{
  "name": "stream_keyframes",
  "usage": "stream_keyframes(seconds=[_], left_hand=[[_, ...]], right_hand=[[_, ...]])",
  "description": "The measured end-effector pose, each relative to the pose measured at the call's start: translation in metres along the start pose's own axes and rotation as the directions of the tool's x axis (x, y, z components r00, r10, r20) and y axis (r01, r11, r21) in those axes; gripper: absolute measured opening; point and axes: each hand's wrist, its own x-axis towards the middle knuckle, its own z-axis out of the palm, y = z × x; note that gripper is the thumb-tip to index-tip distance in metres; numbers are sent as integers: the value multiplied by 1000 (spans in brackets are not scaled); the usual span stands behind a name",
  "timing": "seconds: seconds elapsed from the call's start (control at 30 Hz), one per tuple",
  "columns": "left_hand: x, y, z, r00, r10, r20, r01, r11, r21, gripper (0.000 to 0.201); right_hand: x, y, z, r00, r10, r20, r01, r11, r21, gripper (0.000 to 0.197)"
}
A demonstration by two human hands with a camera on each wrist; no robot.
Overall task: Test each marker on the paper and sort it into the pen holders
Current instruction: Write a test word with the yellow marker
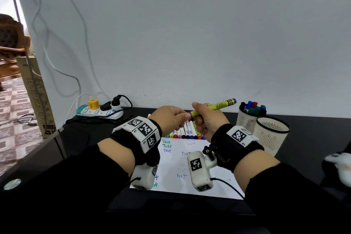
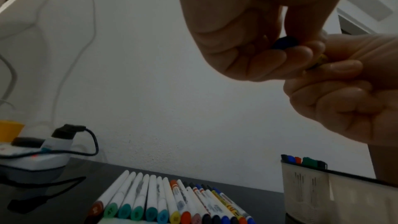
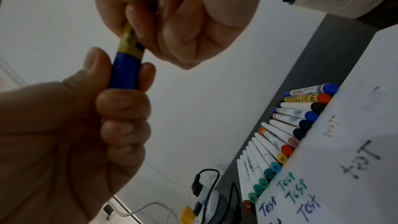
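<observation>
Both forearms, in black sleeves with camera bands at the wrists, reach forward and meet above the middle of the desk. The left hand (image 1: 169, 119) comes in from 8 o'clock, knuckles up, its thumb and fingers (image 3: 127, 101) curled round the blue cap (image 3: 126, 72) of a yellow marker (image 1: 212, 107). The right hand (image 1: 209, 119) comes in from 4 o'clock, closed in a fist round the marker's barrel, the free end pointing towards 2 o'clock. The two hands nearly touch at the fingertips.
</observation>
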Motion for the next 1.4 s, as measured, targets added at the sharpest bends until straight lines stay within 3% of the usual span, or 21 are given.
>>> stream_keyframes(seconds=[0.2,0.27,0.3,0.33,0.4,0.43,0.57,0.63,0.73,0.83,0.93,1.0,1.13,1.4], left_hand=[[12,2,-7,995,-41,-86,55,984,171,25],[14,5,-8,995,-57,-85,76,968,238,27],[15,7,-8,995,-60,-80,80,958,275,28],[17,10,-8,995,-59,-74,79,947,312,30],[21,14,-5,997,-59,-53,74,927,367,35],[24,16,-4,997,-59,-39,70,920,385,37],[33,23,4,999,-33,22,22,919,394,38],[38,26,11,998,-9,69,-19,916,402,41],[50,23,23,980,-42,196,-63,863,501,56],[65,18,42,934,-142,328,-102,773,626,63],[74,16,66,887,-192,419,-195,667,719,63],[79,12,86,842,-218,493,-283,598,749,65],[86,-5,123,758,-252,601,-423,511,748,74],[102,-47,152,699,-398,594,-451,400,798,97]], right_hand=[[10,-14,-9,983,-96,-155,111,990,92,17],[13,-18,-13,973,-195,-119,166,962,-217,16],[14,-20,-14,967,-250,-56,198,867,-456,20],[15,-22,-14,955,-294,29,238,709,-663,25],[17,-24,-14,926,-330,182,304,368,-879,31],[19,-25,-14,917,-334,218,310,252,-917,30],[29,-28,-24,916,-297,272,274,-35,-961,21],[34,-30,-31,922,-278,271,251,-109,-962,18],[41,-36,-51,940,-292,176,168,-53,-984,12],[47,-45,-77,950,-313,-2,49,154,-987,10],[49,-52,-101,918,-366,-152,-4,374,-927,11],[51,-55,-117,898,-384,-216,-14,465,-885,11],[58,-54,-141,882,-379,-278,-44,523,-851,16],[83,-45,-163,883,-326,-339,-151,486,-861,19]])
